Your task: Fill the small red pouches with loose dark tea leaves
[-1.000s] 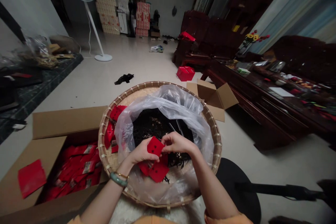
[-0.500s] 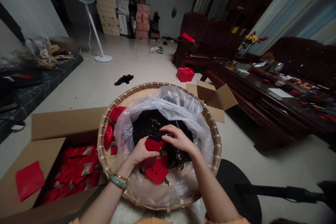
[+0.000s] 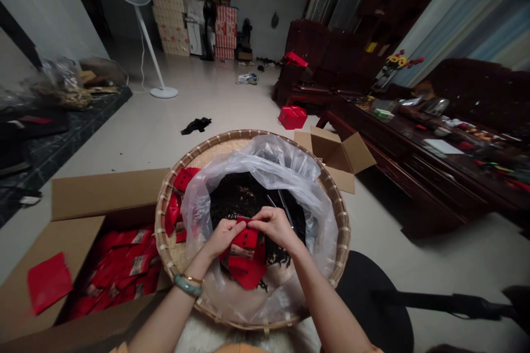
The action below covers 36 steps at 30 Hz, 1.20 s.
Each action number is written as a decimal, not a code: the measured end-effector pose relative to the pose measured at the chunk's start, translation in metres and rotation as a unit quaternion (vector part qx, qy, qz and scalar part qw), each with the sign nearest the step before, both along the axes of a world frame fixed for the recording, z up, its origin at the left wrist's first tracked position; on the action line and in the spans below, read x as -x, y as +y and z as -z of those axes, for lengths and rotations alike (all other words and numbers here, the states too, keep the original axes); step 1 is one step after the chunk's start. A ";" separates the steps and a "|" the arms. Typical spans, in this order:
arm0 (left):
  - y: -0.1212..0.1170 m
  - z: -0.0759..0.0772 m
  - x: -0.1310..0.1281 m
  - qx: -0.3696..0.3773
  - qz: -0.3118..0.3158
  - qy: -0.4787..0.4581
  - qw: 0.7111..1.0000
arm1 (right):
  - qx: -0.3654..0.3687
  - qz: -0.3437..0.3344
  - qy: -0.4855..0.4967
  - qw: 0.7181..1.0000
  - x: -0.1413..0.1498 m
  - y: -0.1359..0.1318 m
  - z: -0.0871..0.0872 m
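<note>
Pinching a red foil packet between both hands, its pale label band facing up, above the middle of a round bamboo tray. Left hand: closed on the packet's left side. Right hand: curled over the top edge, fingertips pressed on the foil. Grip firm in both; the hands almost meet at the packet.

Beneath the hands: further red packets, lying on a clear plastic bag lining the tray. Bag holds loose dark tea, with two thin metal rods standing in it. Red packets also sit between the bag and the tray's left rim.

Jade bangle and thin gold bracelet on left wrist. Left of the tray, an open cardboard carton holds rows of red packets, with one blank red sheet on its inner flap. Second open carton on floor beyond the tray, near a dark wooden table.
</note>
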<state>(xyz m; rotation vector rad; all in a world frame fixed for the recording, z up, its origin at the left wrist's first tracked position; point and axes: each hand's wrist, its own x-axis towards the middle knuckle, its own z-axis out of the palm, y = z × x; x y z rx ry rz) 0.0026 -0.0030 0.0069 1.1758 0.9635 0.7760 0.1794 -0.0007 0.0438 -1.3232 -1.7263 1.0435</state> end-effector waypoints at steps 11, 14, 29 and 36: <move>-0.004 0.001 -0.009 0.080 -0.019 -0.039 0.996 | -0.037 0.024 -0.023 0.999 0.009 0.001 0.008; -0.004 0.000 -0.009 0.160 -0.042 -0.089 0.982 | -0.086 0.087 -0.074 0.990 -0.002 0.006 0.011; 0.003 0.003 -0.001 0.221 -0.103 -0.172 0.954 | -0.018 0.187 -0.443 0.877 -0.046 0.018 0.052; 0.000 0.000 -0.003 0.213 -0.089 -0.131 0.964 | -0.030 0.150 -0.269 0.951 -0.050 0.012 0.039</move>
